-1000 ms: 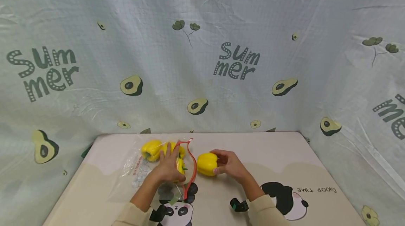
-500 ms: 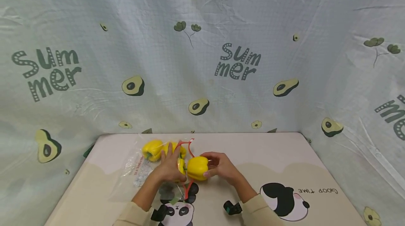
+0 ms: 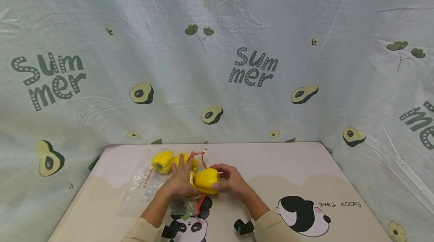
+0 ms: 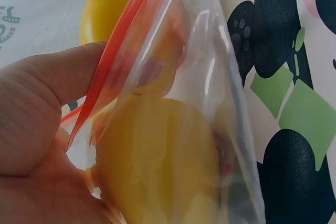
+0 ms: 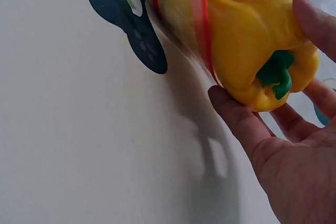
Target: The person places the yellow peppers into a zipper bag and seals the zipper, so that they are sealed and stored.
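In the head view, my right hand grips a yellow bell pepper at the bag's mouth, thumb and fingers around its sides. Its green stem faces my palm in the right wrist view. A clear zip bag with a red zip edge lies to the left, with yellow bell peppers in it. My left hand lies over the peppers at the bag's mouth, fingers spread and extended. Its thumb meets the red edge in the left wrist view; its fingertips are mostly hidden there.
A pale table mat with a printed panda and dog lies under everything. A hanging cloth with avocado prints stands behind the table. Black wrist devices sit by the sleeves.
My right hand has carried the bell pepper leftward and slightly nearer, up to the bag's red mouth. My left hand has stayed in place over the bag.
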A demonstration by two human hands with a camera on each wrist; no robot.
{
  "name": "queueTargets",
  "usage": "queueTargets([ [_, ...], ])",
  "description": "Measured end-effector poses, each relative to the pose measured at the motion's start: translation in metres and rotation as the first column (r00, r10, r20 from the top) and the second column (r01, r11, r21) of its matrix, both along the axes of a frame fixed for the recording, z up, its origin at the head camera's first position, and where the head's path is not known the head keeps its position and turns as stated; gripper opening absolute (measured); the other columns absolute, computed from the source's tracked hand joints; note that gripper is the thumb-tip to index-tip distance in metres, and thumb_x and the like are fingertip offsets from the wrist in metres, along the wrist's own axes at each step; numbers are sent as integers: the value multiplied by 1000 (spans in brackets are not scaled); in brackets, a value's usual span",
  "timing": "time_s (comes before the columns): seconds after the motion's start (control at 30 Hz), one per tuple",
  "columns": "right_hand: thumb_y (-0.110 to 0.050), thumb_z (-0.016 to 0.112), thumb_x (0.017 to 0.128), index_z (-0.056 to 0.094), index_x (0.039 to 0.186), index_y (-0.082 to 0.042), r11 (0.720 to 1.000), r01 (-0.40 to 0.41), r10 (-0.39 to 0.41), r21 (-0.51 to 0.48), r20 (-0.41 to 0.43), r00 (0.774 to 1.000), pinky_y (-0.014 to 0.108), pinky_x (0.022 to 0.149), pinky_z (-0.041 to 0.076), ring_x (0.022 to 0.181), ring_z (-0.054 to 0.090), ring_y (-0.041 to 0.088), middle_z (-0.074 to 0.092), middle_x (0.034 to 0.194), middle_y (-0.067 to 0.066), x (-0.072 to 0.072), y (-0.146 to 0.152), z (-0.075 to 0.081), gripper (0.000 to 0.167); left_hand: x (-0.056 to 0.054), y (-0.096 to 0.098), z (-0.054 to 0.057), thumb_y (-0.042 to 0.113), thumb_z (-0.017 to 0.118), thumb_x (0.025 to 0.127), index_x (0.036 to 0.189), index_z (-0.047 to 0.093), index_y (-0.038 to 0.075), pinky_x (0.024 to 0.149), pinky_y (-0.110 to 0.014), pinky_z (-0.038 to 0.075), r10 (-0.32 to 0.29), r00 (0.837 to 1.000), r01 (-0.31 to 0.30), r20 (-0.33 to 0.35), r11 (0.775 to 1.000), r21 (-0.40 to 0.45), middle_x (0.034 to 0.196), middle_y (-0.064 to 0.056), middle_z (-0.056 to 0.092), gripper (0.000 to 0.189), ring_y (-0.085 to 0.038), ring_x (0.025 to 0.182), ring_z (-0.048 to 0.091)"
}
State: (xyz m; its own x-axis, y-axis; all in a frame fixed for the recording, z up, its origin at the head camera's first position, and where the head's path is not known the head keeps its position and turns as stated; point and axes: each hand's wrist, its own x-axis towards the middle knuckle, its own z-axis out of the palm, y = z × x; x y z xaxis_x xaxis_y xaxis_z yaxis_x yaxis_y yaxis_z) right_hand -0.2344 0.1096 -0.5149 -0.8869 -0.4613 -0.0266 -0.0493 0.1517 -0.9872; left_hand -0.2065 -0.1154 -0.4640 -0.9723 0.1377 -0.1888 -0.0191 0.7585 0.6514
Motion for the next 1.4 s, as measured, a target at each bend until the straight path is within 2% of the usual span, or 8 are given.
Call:
queueTargets([
  [0.2,-22,77,90,58,144,-8,998,43,-39,-45,99,994,30,95,61,110,62,22,57,141,17,3,-9,2,59,1,0,2,9,92,59,165,24,12,109,-85,28,3,1000,-3,8,1000,-18,174,-26,-5,125,-68,153,-5],
  [0.4,-33,77,91,62,139,-9,990,109,-113,85,41,993,34,92,61,106,61,23,64,131,15,3,-15,13,56,1,2,2,9,91,59,166,22,14,107,-89,24,6,1000,-6,21,1000,-21,175,-25,-6,128,-66,153,-7],
  [0.47,-33,77,91,62,139,-9,988,121,-127,96,51,991,36,93,62,107,62,24,64,131,16,3,-17,17,56,1,2,1,9,91,59,167,19,16,106,-90,22,12,1000,-11,24,1000,-26,175,-25,-6,130,-66,154,-7],
  [0.6,-32,75,93,57,144,-6,986,159,-165,50,147,975,43,95,63,109,63,25,59,133,19,6,-22,22,59,2,3,1,9,92,60,168,15,21,106,-91,18,20,999,-19,27,999,-35,175,-23,-6,133,-64,155,-7],
  [0.7,-30,72,96,53,145,-4,980,199,-188,-23,234,954,49,96,62,111,64,28,56,133,20,8,-27,24,59,3,3,1,9,92,60,168,16,22,107,-92,15,23,999,-22,22,999,-38,175,-23,-5,133,-63,155,-7],
  [0.9,-25,68,98,50,146,-2,959,243,-187,-143,321,928,53,103,58,116,63,29,54,132,19,15,-34,14,56,4,4,0,7,91,59,168,18,20,107,-92,12,25,1000,-24,3,999,-43,175,-24,-3,131,-63,156,-6],
  [1.2,-18,69,96,52,144,-3,952,250,-200,-175,261,945,38,104,59,114,61,25,52,137,21,20,-36,-1,53,11,8,4,5,89,60,167,22,20,111,-89,9,57,998,-57,0,994,-94,175,-23,0,127,-60,157,-4],
  [1.4,-13,69,97,52,145,-5,970,210,-183,-122,199,963,40,107,58,119,61,27,48,150,23,21,-39,1,51,12,6,5,6,89,62,166,25,19,115,-87,4,46,998,-50,-31,991,-123,175,-24,2,123,-58,158,-3],
])
